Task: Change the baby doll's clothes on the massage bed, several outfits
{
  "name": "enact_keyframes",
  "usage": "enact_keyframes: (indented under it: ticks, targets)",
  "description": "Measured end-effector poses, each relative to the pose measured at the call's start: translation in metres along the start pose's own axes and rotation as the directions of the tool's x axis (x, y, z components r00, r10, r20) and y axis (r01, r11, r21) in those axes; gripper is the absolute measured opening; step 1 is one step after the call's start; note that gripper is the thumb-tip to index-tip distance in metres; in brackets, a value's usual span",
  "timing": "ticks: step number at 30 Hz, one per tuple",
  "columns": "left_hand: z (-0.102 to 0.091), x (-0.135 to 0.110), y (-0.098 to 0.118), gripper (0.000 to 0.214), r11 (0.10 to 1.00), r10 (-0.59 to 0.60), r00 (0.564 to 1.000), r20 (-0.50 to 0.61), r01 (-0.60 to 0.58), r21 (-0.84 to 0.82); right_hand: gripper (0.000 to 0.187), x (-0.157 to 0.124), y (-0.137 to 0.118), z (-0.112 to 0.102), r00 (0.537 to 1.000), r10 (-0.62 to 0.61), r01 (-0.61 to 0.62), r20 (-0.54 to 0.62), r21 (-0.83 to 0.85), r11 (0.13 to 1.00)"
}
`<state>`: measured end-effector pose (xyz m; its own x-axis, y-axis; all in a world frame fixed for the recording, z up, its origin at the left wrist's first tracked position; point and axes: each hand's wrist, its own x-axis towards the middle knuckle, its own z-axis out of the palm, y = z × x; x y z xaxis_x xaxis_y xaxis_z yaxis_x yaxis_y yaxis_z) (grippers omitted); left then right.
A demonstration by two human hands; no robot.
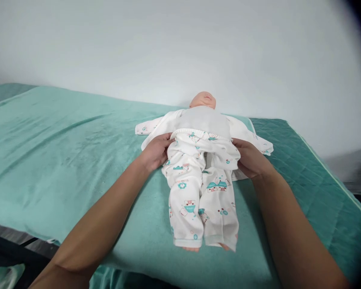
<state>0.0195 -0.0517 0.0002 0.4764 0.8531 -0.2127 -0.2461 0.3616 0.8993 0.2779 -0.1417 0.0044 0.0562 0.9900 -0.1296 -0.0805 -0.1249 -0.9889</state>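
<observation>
A baby doll (203, 100) lies on its back on a teal blanket (63, 152), head toward the wall. It wears white printed trousers (203, 188) with the waistband at its belly. An open white printed jacket (156, 127) is spread beneath it. My left hand (156, 151) grips the trousers at the doll's left-side hip, fingers curled into the cloth. My right hand (249, 157) grips the opposite hip of the trousers the same way. The doll's toes (190, 249) poke out of the trouser cuffs.
The teal blanket covers a bed that runs to a pale wall (180, 48) behind the doll. The bed's front edge (33, 237) drops off near me at lower left, and its right edge (327, 168) slopes down on the right.
</observation>
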Motion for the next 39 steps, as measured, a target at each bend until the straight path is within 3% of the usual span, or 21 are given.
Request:
enact_keyframes:
  ticks: [5, 19, 28, 32, 35, 39]
  targets:
    - [0.003, 0.005, -0.002, 0.048, 1.000, -0.008, 1.000, 0.007, 0.008, -0.029, 0.032, 0.004, 0.005, -0.003, 0.999, 0.018, -0.017, -0.047, 0.033, 0.999]
    - [-0.009, 0.004, 0.000, 0.039, 0.997, 0.035, 0.985, 0.170, -0.047, 0.067, 0.035, 0.003, 0.005, -0.018, 1.000, -0.001, 0.003, -0.029, 0.081, 0.997]
    - [-0.013, -0.003, 0.010, 0.033, 0.981, 0.038, 0.959, 0.280, -0.089, 0.171, 0.038, 0.002, 0.003, -0.021, 0.995, -0.043, 0.053, 0.094, -0.108, 0.993]
    - [-0.012, -0.005, 0.011, 0.051, 0.959, 0.054, 0.939, 0.339, -0.143, 0.245, 0.037, 0.000, 0.002, -0.021, 0.991, -0.071, 0.091, 0.110, -0.192, 0.977]
    - [-0.009, -0.005, 0.009, 0.060, 0.900, 0.089, 0.952, 0.293, -0.203, 0.386, 0.038, 0.000, 0.002, -0.019, 0.988, -0.113, 0.134, 0.103, -0.234, 0.963]
    - [-0.004, -0.004, 0.005, 0.045, 0.812, 0.158, 0.961, 0.229, -0.258, 0.523, 0.038, 0.002, 0.004, -0.017, 0.988, -0.106, 0.128, 0.111, -0.221, 0.967]
